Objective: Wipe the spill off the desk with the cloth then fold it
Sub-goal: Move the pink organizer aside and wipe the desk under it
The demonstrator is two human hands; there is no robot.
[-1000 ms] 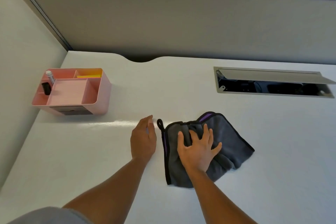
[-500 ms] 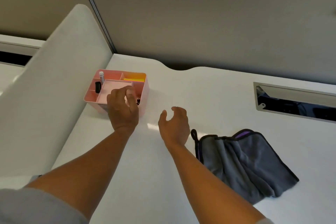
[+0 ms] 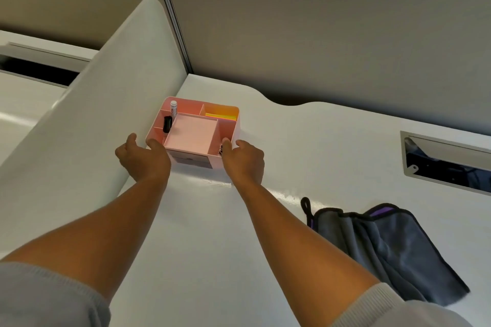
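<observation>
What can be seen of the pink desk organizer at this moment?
The pink desk organizer is a rounded plastic tray split into compartments, upright on the white desk beside the side divider. A white marker and a black item stand in its left slots, yellow notes lie at back right, and the large middle section looks bare. The left hand and right hand grip its near corners.

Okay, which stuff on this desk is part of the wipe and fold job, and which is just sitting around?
Part of the job:
grey cloth, lying loose
desk
left hand and right hand, both at the pink organizer

Lying about:
pink organizer
marker
yellow notes
cable hatch
</observation>
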